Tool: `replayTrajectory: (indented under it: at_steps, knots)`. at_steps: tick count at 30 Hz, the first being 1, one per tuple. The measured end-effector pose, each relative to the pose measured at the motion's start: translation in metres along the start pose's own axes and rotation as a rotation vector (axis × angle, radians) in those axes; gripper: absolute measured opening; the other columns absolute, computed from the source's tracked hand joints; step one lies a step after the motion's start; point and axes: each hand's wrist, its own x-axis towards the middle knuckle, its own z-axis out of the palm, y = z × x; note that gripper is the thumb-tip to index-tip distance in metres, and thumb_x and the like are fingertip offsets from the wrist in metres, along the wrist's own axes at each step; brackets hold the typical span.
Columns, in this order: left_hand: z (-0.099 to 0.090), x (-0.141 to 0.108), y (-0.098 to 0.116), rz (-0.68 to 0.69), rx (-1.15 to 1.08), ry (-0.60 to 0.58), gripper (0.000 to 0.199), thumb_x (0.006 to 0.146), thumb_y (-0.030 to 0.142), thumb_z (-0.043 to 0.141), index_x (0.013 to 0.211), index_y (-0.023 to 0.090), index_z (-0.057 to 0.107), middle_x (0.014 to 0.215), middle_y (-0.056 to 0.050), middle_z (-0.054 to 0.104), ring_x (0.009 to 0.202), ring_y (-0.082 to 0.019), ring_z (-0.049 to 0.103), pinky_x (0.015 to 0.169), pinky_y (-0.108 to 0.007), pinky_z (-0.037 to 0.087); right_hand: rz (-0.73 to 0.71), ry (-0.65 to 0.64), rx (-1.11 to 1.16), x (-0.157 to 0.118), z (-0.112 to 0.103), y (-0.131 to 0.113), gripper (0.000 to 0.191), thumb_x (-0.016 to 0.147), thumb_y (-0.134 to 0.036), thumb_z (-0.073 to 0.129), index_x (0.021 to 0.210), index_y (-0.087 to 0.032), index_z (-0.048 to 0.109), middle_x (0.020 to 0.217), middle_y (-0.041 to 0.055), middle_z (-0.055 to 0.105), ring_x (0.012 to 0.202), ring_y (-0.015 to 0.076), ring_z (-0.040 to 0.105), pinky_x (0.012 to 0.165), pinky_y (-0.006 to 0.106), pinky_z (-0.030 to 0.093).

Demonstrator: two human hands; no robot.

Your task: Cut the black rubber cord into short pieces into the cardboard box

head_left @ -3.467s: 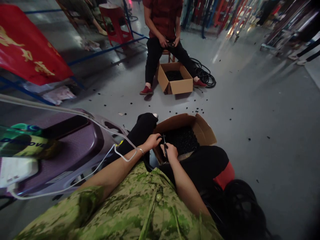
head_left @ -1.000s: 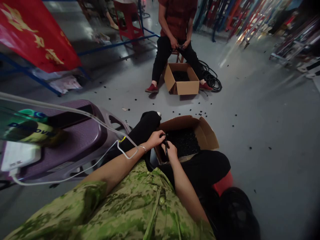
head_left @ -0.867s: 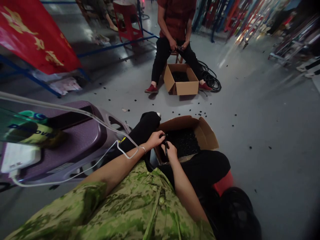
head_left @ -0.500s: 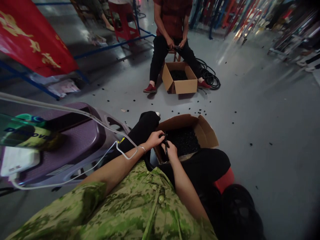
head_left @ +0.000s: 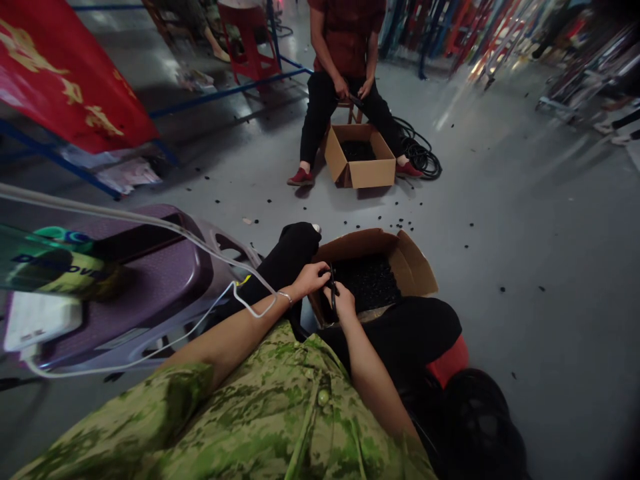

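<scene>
My right hand (head_left: 345,301) is closed around what look like dark scissors (head_left: 333,285), their narrow blades pointing away from me. Just left of the blades, my left hand (head_left: 312,277) pinches the end of a thin black strip. A black length (head_left: 298,328) that may be part of this strip shows below my left wrist. Both hands are over the near left side of an open cardboard box (head_left: 417,263). Many small black pieces (head_left: 373,280) lie inside it. My fingers partly hide the strip and the tool's handles.
Across from me, a seated person (head_left: 345,40) holds a dark item above another cardboard box (head_left: 373,173), with coiled black tubing (head_left: 423,157) alongside. At left, a purple stool (head_left: 165,280) carries a bottle and a white device; its white cable (head_left: 200,233) crosses my left forearm. Black bits dot the floor.
The tool in my right hand looks narrower, its blades closer together. My hands have barely moved. The person opposite has shifted their hands slightly.
</scene>
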Motion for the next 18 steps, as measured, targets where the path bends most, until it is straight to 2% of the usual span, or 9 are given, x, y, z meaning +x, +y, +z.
replayTrajectory:
  at_steps: [9, 18]
  knots:
    - [-0.001, 0.002, 0.0, -0.016, 0.027, -0.027, 0.022, 0.078, 0.026, 0.053, 0.087, 0.017, 0.071, 0.08, -0.003, 0.072, 0.071, -0.016, 0.062, 0.069, -0.025, 0.046, 0.052, -0.011, -0.113, -0.01, -0.014, -0.017, 0.033, 0.089, -0.052, 0.051, 0.107, -0.031, 0.07, 0.092, 0.001, 0.073, 0.085, 0.0192, 0.065, 0.071, 0.024, 0.046]
    - [-0.003, 0.003, 0.0, -0.028, 0.022, -0.029, 0.02, 0.077, 0.026, 0.055, 0.084, 0.016, 0.071, 0.081, -0.004, 0.073, 0.074, -0.017, 0.063, 0.072, -0.026, 0.048, 0.071, -0.008, -0.233, -0.017, -0.018, -0.026, 0.038, 0.09, -0.055, 0.048, 0.106, -0.03, 0.072, 0.096, 0.0056, 0.074, 0.087, 0.0219, 0.067, 0.07, 0.026, 0.046]
